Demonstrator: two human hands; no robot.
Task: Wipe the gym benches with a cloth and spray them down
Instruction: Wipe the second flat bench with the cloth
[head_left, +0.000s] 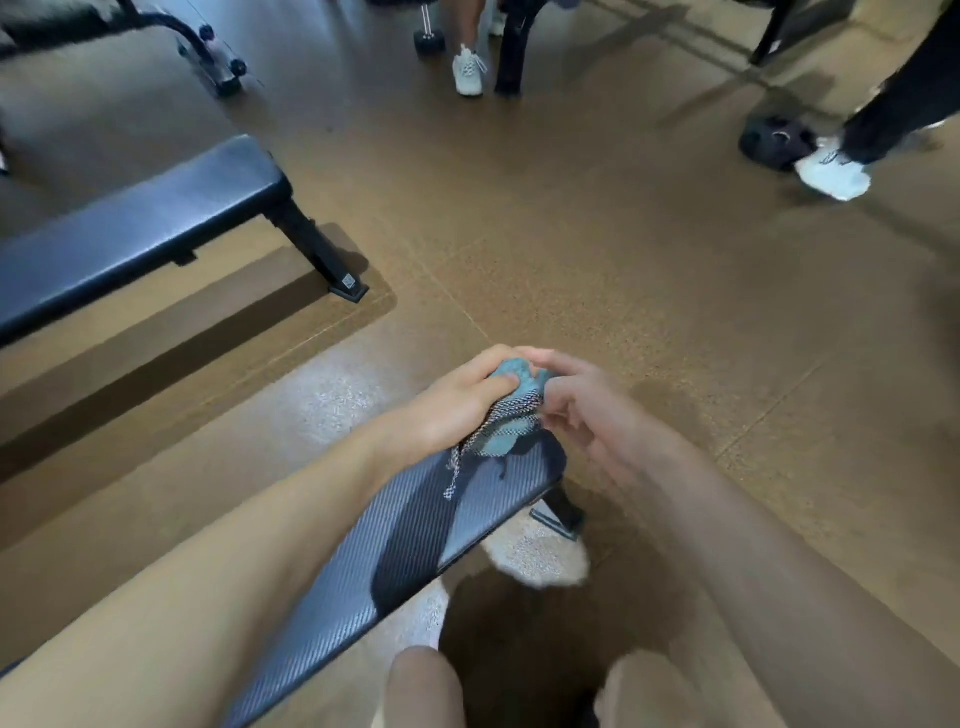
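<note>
Head view: both hands meet over the far end of a dark, ribbed bench (415, 540) that runs from the lower left up toward them. The left hand (457, 400) has its fingers curled round a bunched teal cloth (511, 402) with a checked black-and-white border, gripping it from the left. The right hand (582, 410) comes in from the right, its thumb and fingertips pinching the upper edge of the same cloth; its lower fingers are blurred, so how they lie is unclear. The cloth sits between the two hands, and its lower part droops onto the bench end just below them, with a frayed strand trailing onto the padding. Under the hands, on the right, a black bench foot (563, 514) stands on the floor.

To the left of the hands and farther away, a second bench (135, 228) with smooth black padding stands on black legs. The floor (597, 249) is speckled brown rubber, with pale shiny patches near the left forearm and below the bench end. Far beyond the hands are a white sneaker (469, 70) beside a dark equipment leg, and a small dumbbell (429, 39). Far off to the right, another person's dark trouser leg and white shoe (834, 174) touch a dark object on the floor.
</note>
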